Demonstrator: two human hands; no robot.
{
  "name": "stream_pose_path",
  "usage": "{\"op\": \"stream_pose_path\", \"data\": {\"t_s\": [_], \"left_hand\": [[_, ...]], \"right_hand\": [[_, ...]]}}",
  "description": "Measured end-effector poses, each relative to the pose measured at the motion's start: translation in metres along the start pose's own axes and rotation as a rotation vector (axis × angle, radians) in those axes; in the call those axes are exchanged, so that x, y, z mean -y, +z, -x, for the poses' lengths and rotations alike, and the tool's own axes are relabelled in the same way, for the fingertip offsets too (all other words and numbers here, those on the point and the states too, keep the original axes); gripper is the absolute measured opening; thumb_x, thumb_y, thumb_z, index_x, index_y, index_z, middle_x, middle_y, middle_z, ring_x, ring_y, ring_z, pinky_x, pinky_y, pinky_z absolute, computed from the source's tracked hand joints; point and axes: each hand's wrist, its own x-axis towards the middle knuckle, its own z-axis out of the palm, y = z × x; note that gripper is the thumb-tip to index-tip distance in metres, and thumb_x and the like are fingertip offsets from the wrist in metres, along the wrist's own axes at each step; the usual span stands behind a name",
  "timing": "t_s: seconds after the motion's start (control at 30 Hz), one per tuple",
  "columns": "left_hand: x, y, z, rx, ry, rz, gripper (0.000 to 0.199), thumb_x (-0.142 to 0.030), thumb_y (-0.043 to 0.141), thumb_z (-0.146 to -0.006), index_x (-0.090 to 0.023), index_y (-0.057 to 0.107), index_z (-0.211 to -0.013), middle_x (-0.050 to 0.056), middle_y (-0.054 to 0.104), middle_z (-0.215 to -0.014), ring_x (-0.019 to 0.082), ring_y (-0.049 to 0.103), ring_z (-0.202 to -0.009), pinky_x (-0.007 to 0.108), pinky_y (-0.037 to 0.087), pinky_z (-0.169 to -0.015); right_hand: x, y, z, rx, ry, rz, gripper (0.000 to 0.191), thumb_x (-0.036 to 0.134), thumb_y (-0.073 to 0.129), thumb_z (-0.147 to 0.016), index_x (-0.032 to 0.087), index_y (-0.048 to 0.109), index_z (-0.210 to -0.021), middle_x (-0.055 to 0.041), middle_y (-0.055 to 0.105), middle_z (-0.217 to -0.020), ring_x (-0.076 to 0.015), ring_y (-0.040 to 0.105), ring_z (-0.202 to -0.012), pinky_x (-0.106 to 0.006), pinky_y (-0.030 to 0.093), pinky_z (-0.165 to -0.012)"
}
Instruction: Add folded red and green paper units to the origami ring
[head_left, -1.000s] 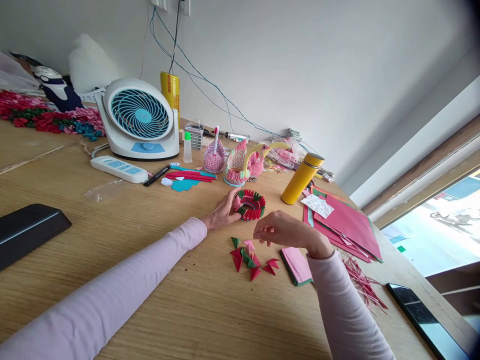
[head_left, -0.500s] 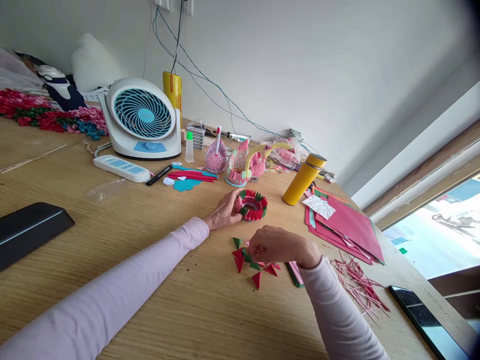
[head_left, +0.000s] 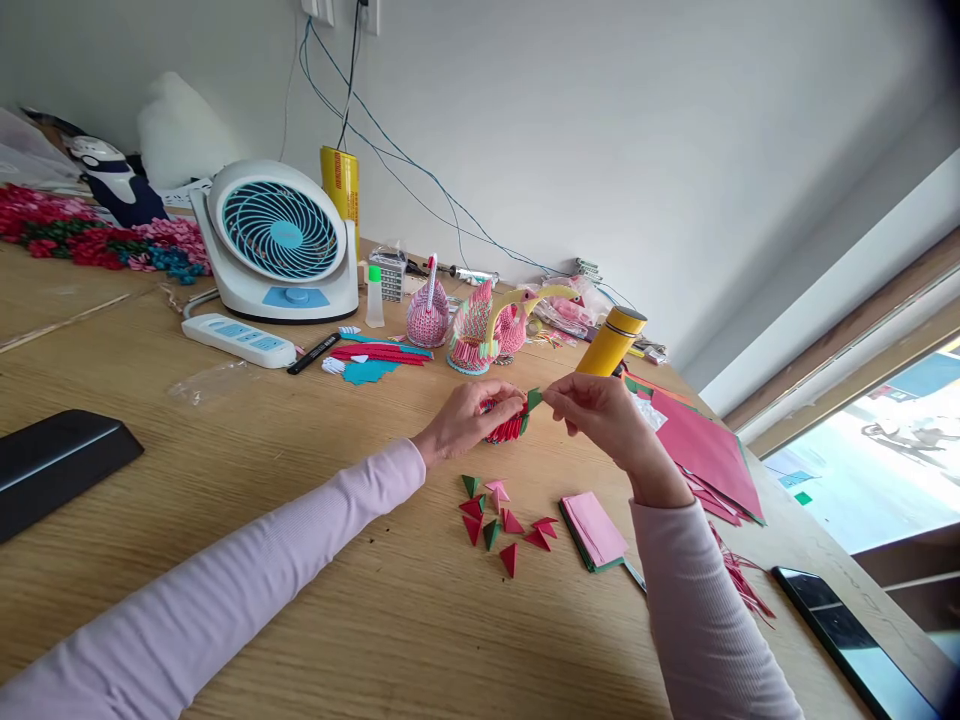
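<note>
My left hand (head_left: pixel 471 418) grips a ring of folded red and green paper pieces (head_left: pixel 507 428) on the wooden table, covering much of it. Between the thumb and finger of my right hand (head_left: pixel 596 405) is a green folded paper triangle (head_left: pixel 534 399), held at the ring's upper right edge. Whether the triangle touches the ring I cannot tell. Nearer to me lie several loose folded paper triangles (head_left: pixel 509 559) in red, green and pink. A stack of pink and green paper slips (head_left: pixel 592 530) rests to their right.
Behind the ring stand paper swans (head_left: pixel 474 335) and a yellow flask (head_left: pixel 611 341). A fan (head_left: pixel 285 238) and a power strip (head_left: pixel 238 340) are at back left. Red paper sheets (head_left: pixel 709 440), thin paper strips (head_left: pixel 742 575) and a phone (head_left: pixel 847 640) lie to the right.
My right hand has moved up from the loose triangles to the ring, now pinching a green one. My left hand has shifted over the ring. The paper slips are more exposed.
</note>
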Motion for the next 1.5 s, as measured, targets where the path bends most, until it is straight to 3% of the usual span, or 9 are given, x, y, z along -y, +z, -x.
{"op": "stream_pose_path", "data": {"t_s": [0.2, 0.47, 0.77, 0.97, 1.1, 1.33, 1.5], "left_hand": [[-0.004, 0.010, -0.003, 0.032, -0.004, 0.004, 0.041, -0.052, 0.059, -0.088, -0.012, 0.067, -0.084, 0.006, 0.068, -0.079, 0.013, 0.061, -0.068, 0.022, 0.044, -0.057], [-0.008, 0.012, -0.011, 0.055, -0.050, 0.306, 0.044, -0.054, 0.067, -0.081, -0.011, 0.066, -0.089, 0.008, 0.069, -0.085, 0.016, 0.065, -0.079, 0.026, 0.051, -0.070], [-0.016, 0.011, -0.008, 0.012, -0.043, 0.341, 0.041, -0.052, 0.067, -0.083, -0.011, 0.067, -0.088, 0.007, 0.069, -0.083, 0.014, 0.063, -0.076, 0.027, 0.050, -0.072], [-0.023, 0.012, -0.007, -0.016, -0.040, 0.394, 0.038, -0.049, 0.068, -0.083, -0.011, 0.065, -0.086, 0.005, 0.066, -0.082, 0.013, 0.062, -0.075, 0.025, 0.050, -0.073], [-0.023, 0.011, -0.007, -0.023, -0.018, 0.330, 0.035, -0.047, 0.064, -0.086, -0.012, 0.065, -0.085, 0.005, 0.066, -0.081, 0.014, 0.062, -0.076, 0.026, 0.051, -0.073], [-0.022, 0.009, -0.007, -0.107, 0.060, 0.136, 0.030, -0.045, 0.062, -0.087, -0.015, 0.067, -0.084, 0.002, 0.065, -0.075, 0.015, 0.063, -0.073, 0.026, 0.051, -0.072], [-0.026, 0.008, -0.008, -0.032, -0.020, 0.343, 0.032, -0.046, 0.065, -0.084, -0.014, 0.065, -0.082, 0.002, 0.065, -0.076, 0.014, 0.061, -0.073, 0.026, 0.050, -0.071]], "right_hand": [[0.002, 0.009, -0.001, 0.024, -0.037, 0.056, 0.027, 0.042, 0.061, -0.084, 0.016, 0.068, -0.079, -0.0013, 0.063, -0.063, -0.0107, 0.056, -0.048, -0.022, 0.043, -0.044], [0.004, 0.011, -0.002, -0.063, -0.022, -0.113, 0.032, 0.050, 0.066, -0.081, 0.018, 0.065, -0.078, -0.0022, 0.067, -0.066, -0.0104, 0.054, -0.049, -0.023, 0.044, -0.046], [0.007, 0.014, -0.002, -0.114, 0.049, -0.369, 0.042, 0.055, 0.075, -0.072, 0.018, 0.062, -0.086, 0.0014, 0.063, -0.066, -0.0083, 0.050, -0.047, -0.022, 0.039, -0.044], [0.011, 0.019, 0.000, -0.102, 0.053, -0.465, 0.040, 0.049, 0.079, -0.069, 0.017, 0.067, -0.089, 0.0019, 0.061, -0.065, -0.0083, 0.047, -0.050, -0.023, 0.040, -0.046], [0.011, 0.023, -0.001, -0.144, 0.058, -0.489, 0.037, 0.049, 0.080, -0.066, 0.017, 0.068, -0.080, 0.0014, 0.060, -0.062, -0.0087, 0.045, -0.050, -0.023, 0.038, -0.046], [0.016, 0.032, -0.001, -0.208, 0.070, -0.600, 0.038, 0.048, 0.081, -0.064, 0.018, 0.069, -0.083, 0.0013, 0.061, -0.069, -0.0071, 0.041, -0.048, -0.023, 0.035, -0.044], [0.019, 0.031, 0.000, -0.181, 0.086, -0.667, 0.036, 0.046, 0.082, -0.065, 0.018, 0.072, -0.085, 0.0016, 0.061, -0.067, -0.0056, 0.038, -0.047, -0.021, 0.030, -0.042]]}}
